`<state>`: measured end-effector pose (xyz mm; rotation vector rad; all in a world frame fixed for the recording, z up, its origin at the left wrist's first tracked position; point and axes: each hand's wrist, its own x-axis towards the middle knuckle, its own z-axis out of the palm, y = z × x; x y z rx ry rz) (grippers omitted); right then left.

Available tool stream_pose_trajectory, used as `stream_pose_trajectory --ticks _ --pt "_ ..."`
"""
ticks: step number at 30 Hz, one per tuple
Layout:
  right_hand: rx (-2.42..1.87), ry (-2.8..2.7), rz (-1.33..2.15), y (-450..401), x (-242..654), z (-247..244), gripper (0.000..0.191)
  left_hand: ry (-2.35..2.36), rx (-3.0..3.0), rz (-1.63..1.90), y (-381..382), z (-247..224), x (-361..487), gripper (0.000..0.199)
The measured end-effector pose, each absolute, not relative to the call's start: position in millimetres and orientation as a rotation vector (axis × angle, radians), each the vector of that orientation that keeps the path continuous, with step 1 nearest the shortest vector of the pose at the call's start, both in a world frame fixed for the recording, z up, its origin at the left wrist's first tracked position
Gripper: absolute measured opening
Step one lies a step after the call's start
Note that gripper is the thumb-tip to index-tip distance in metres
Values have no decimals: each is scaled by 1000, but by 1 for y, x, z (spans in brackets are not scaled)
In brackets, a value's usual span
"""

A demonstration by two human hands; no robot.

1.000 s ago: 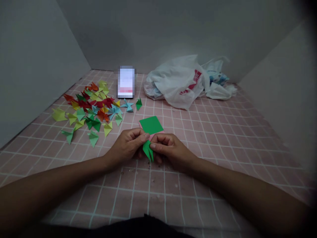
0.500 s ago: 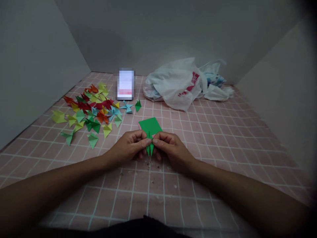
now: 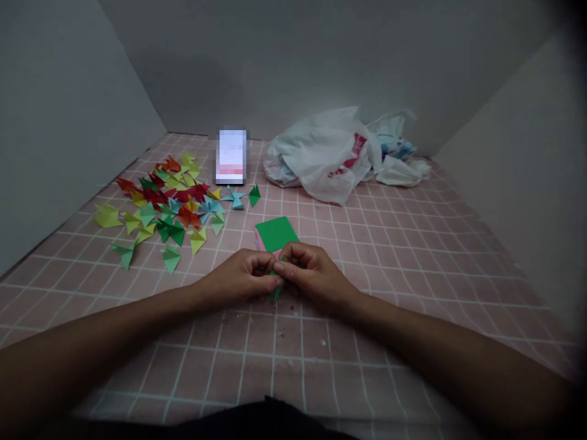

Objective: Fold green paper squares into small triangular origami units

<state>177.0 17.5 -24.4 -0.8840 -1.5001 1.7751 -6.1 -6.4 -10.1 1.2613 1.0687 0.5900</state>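
Between my hands is a small folded green origami paper (image 3: 276,291), mostly covered by my fingers. My left hand (image 3: 250,274) pinches it from the left, thumb pressed along its side. From the right, my right hand (image 3: 312,272) pinches its upper part, thumb and fingertips almost touching those of the left. Just beyond lies a stack of square origami paper (image 3: 277,233), green on top with pink showing beneath at its near and left edges.
Many folded paper pieces (image 3: 172,231) in several colours spread over the left side. A small green folded piece (image 3: 254,195) lies near an upright phone (image 3: 232,156). White plastic bags (image 3: 321,153) sit at the back on the pink checked cloth (image 3: 413,275).
The folded green paper has moved slightly toward me, off the stack's near part, showing pink there. My fingers have shifted and now cover more of it.
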Motion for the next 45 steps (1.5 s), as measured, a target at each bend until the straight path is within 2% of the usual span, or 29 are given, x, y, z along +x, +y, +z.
stream_pose_trajectory --ticks 3,9,21,34,38,45 --pt "-921 -1516 1708 17 179 -24 30 1075 1234 585 -7 -9 -5 22" --pt "-976 -1437 1591 14 180 -22 28 1128 1155 635 -8 -9 -3 34" --pt "-905 -1310 1633 22 178 -25 23 1377 1273 906 -3 -3 -7 26" --pt "-860 -1216 1574 28 176 -24 23 1156 1056 1119 9 -10 -17 33" --pt "-828 -1303 1536 26 174 -23 23 1188 1138 998 6 -4 -14 42" --pt "-813 -1417 1488 21 172 -20 25 1222 1294 957 -1 1 -10 34"
